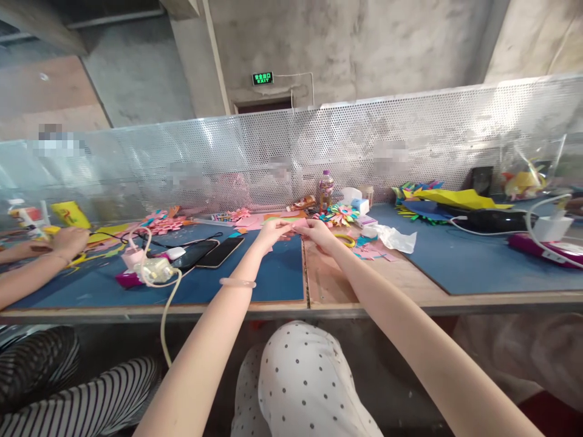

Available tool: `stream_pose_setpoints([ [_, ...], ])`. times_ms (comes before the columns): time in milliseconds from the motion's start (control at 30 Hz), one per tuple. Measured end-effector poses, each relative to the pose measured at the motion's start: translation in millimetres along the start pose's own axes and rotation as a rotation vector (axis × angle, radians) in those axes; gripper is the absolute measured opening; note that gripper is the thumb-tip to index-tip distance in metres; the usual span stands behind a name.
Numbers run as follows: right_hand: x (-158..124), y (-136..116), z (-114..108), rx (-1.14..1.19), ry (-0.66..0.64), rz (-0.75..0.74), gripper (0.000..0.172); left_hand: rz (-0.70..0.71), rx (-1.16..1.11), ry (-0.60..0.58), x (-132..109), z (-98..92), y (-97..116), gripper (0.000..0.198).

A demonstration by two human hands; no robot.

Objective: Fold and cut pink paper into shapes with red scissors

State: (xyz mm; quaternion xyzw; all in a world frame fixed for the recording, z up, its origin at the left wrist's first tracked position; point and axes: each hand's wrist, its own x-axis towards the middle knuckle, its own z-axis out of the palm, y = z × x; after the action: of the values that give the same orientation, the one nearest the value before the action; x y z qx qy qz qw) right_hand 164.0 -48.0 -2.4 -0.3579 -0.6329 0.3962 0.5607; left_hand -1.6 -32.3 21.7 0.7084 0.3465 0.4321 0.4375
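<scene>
Both my arms reach forward over the table, and the hands meet around a small piece of pink paper [300, 223]. My left hand [274, 234] has its fingers closed on the paper's left side. From the other side my right hand [319, 233] pinches the same piece. The fingers partly cover it, so its exact shape is hidden. Just beyond lie pink and orange paper sheets [255, 221]. Yellow-handled scissors [347, 241] rest to the right of my right hand, near pink and blue paper scraps [373, 252].
Left of my arms are two phones [221, 252] and a power strip with plugs and cables [155, 271]. A drink bottle [325, 191], paper flowers [341, 215] and crumpled tissue [398, 238] stand or lie beyond. A co-worker's hands [68, 243] are at far left. A perforated metal screen [255, 158] borders the table.
</scene>
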Motion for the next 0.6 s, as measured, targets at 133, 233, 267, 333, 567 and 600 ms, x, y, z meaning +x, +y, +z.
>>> stream_pose_setpoints([
  [133,0.3,1.0,3.0,-0.059,0.023,-0.046,0.034,0.014,0.016,0.0,1.1,-1.5,-1.5,0.038],
  [233,-0.6,-0.3,5.2,-0.107,0.003,-0.075,0.034,0.019,0.021,-0.006,2.8,-2.8,-3.3,0.038],
  [267,-0.9,-0.9,5.7,-0.113,0.008,-0.082,0.033,0.015,0.018,-0.002,3.2,-3.2,-3.8,0.038],
  [333,-1.1,-2.1,6.4,-0.122,0.02,-0.101,0.032,0.002,-0.01,0.017,3.6,-3.8,-4.1,0.039],
  [567,0.0,-2.4,8.1,-0.149,0.043,-0.14,0.03,-0.004,-0.036,0.028,3.6,-4.6,-2.8,0.039],
  [600,0.2,-2.1,8.2,-0.147,0.043,-0.145,0.03,-0.011,-0.035,0.036,3.7,-4.8,-2.8,0.039],
])
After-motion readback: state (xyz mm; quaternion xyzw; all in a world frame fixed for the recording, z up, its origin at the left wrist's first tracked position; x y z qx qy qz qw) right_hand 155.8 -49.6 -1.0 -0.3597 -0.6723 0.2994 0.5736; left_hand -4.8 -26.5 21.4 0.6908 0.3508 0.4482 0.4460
